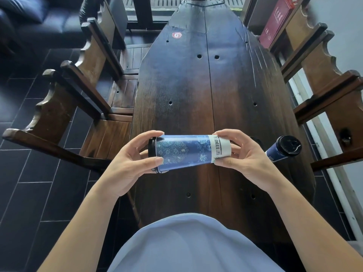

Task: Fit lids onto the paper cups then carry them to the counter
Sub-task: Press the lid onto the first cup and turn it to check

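Paper cup in hands (186,153): blue with flower patterns and a white band with writing. It lies sideways in the air, just above the near part of the table, at about 6 o'clock from the table's middle.
Wooden chairs (64,107): dark brown, in a row at 9 o'clock beside the table, on dark floor tiles.
Left hand (129,163): fingers and thumb are curled round the lid end of the cup, gripping it.
Black lid (151,150): sits on the left end of the held cup, under the left fingers.
Table (192,85): long, dark wood, with small round holes and a seam down the middle.
Red sticker (176,35): round, stuck on the tabletop far away, at about 12 o'clock.
Right hand (243,156): fingers and thumb pinch the narrow bottom end of the cup, at the white band.
Second paper cup (282,151): dark blue, with its black lid on. It stands on the table near the right edge, at about 3 o'clock from the held cup, just beside the right hand but not touching it.
Red box (279,20): has light writing on it, and leans at the far right, at about 1 o'clock.
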